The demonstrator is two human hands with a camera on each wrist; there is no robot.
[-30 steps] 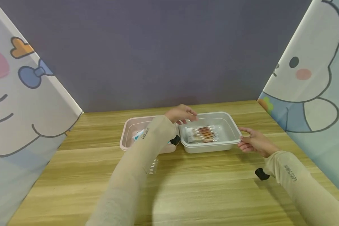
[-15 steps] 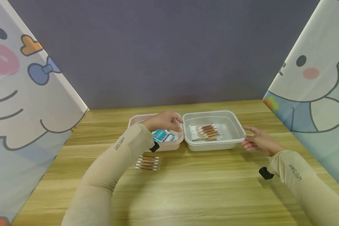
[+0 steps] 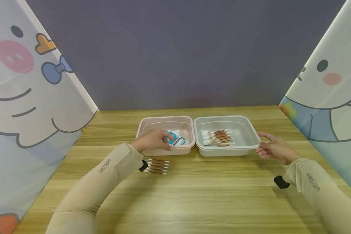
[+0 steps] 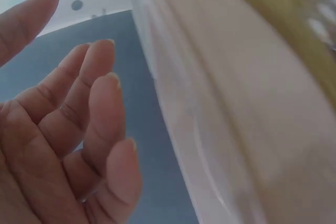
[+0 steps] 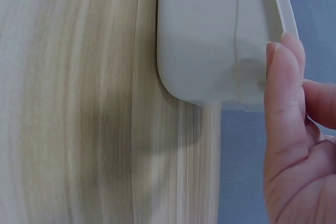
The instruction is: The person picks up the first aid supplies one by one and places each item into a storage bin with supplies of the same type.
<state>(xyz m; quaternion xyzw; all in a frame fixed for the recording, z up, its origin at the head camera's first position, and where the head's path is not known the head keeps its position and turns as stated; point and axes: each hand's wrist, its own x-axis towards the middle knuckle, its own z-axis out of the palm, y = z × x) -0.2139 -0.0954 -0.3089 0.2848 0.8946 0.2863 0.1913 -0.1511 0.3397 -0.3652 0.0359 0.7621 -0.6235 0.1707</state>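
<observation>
My left hand (image 3: pixel 153 140) hovers over the front left of a pale pink plastic tray (image 3: pixel 181 151), fingers loosely bent and holding nothing. In the left wrist view its fingertips stand apart from the tray's wall. Teal-and-white packets (image 3: pixel 176 139) lie inside that tray, partly hidden by the hand. With thumb and fingers, my right hand (image 3: pixel 276 150) pinches the rim at the front right corner of a white plastic tray (image 3: pixel 222 152). Clear packs of brown and pale cotton swabs (image 3: pixel 219 137) rest in the white tray. Another pack of brown cotton swabs (image 3: pixel 158 166) lies before the pink tray.
Both trays stand side by side on a wood-grain table (image 3: pixel 199 195), towards its back edge. A dark grey panel (image 3: pixel 187 58) rises behind. Cartoon-printed panels (image 3: pixel 35 97) flank the table on the left and right.
My left hand has moved left, from the white tray's left rim to over the pink tray, uncovering the teal packets and the swab pack on the table. The right hand stays at its corner.
</observation>
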